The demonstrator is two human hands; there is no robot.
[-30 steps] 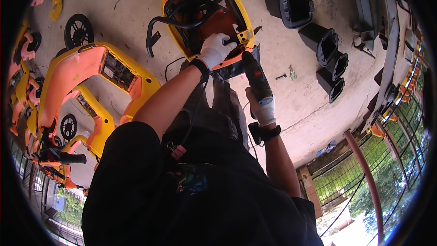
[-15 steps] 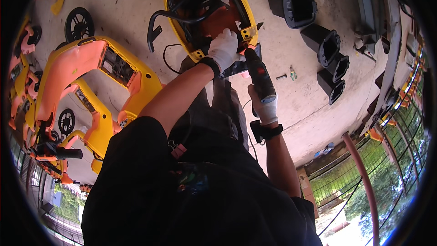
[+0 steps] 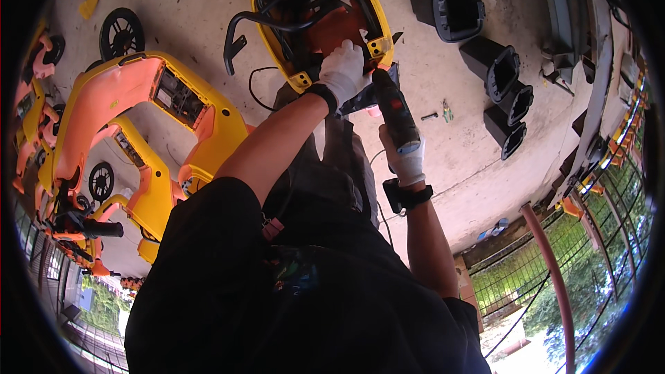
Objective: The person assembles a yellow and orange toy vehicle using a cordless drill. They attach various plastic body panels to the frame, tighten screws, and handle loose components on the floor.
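Your gloved left hand [image 3: 343,73] presses on the far yellow-and-orange ride-on car shell [image 3: 315,17]; your gloved right hand [image 3: 405,159] grips the cordless screwdriver [image 3: 395,111], tip at the shell's near edge.

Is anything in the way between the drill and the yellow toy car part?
Nothing visible blocks it. The right hand grips the power drill, whose tip points at the near edge of the yellow and orange shell. The left hand rests on that edge just beside the tip, not across it. The exact contact spot is hidden.
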